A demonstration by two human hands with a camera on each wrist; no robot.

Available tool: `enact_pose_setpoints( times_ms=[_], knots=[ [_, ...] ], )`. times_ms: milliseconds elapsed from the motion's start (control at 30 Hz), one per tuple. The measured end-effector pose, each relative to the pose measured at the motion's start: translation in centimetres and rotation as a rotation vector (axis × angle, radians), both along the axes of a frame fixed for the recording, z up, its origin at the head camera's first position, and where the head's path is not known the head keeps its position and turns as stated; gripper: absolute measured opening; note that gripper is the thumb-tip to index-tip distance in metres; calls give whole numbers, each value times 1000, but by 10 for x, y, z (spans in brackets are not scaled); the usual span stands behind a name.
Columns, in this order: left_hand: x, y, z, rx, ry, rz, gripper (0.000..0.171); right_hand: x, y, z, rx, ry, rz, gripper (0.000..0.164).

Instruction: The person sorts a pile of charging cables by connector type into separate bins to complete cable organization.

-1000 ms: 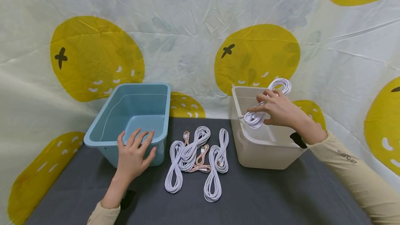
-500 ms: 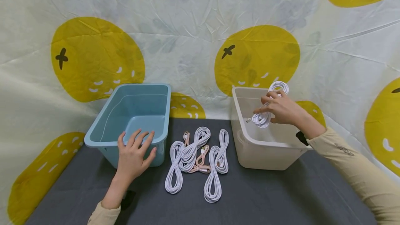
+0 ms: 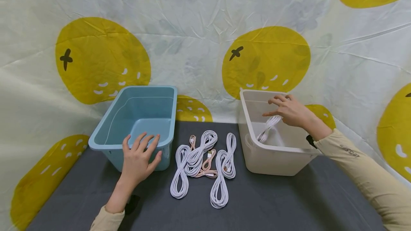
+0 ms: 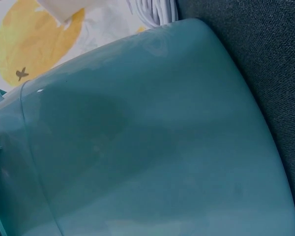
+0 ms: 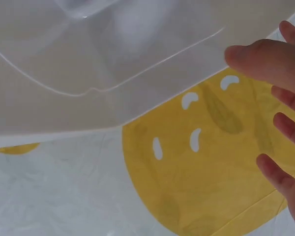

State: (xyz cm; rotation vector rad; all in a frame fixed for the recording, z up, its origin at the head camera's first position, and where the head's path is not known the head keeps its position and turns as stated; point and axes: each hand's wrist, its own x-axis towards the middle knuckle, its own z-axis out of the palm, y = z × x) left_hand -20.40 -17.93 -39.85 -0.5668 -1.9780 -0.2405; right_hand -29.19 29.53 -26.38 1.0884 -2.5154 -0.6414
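Note:
My right hand (image 3: 290,111) hovers over the beige bin (image 3: 269,159) with its fingers spread. Below it a coiled white cable (image 3: 268,129), slightly blurred, is inside the bin, apart from the fingertips. In the right wrist view the thumb and fingers (image 5: 268,64) hold nothing. My left hand (image 3: 138,159) lies at the near rim of the blue bin (image 3: 163,143), fingers apart and relaxed. Only that bin's outer wall (image 4: 152,137) fills most of the left wrist view; the hand is out of sight there.
Between the bins, several white cable coils (image 3: 219,188) and small pink cables (image 3: 208,172) lie on the dark tabletop (image 3: 257,202). A curtain (image 3: 192,56) with yellow fruit prints hangs behind both bins.
The right hand has moved slightly right and let go of the white cable, which has dropped from its fingers into the beige bin. My left hand has stayed in place.

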Motion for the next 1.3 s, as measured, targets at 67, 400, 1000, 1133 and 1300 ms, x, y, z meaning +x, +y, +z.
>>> enact_pose_setpoints(
  times_ms=[67, 400, 1000, 1133, 1300],
  knots=[
    [0, 0, 0, -1, 2, 1, 48, 1, 0, 1, -5, -10, -14, 56],
    [0, -1, -1, 0, -3, 6, 48, 10, -6, 6, -83, -15, -5, 57],
    [0, 2, -1, 19, -21, 1, 48, 38, -26, 3, -244, 29, 106, 52],
    [1, 2, -2, 20, -23, 3, 48, 43, -29, 3, -278, 32, 140, 51],
    [1, 2, -1, 19, -25, 2, 49, 49, -33, 3, -303, 33, 165, 52]
  ],
)
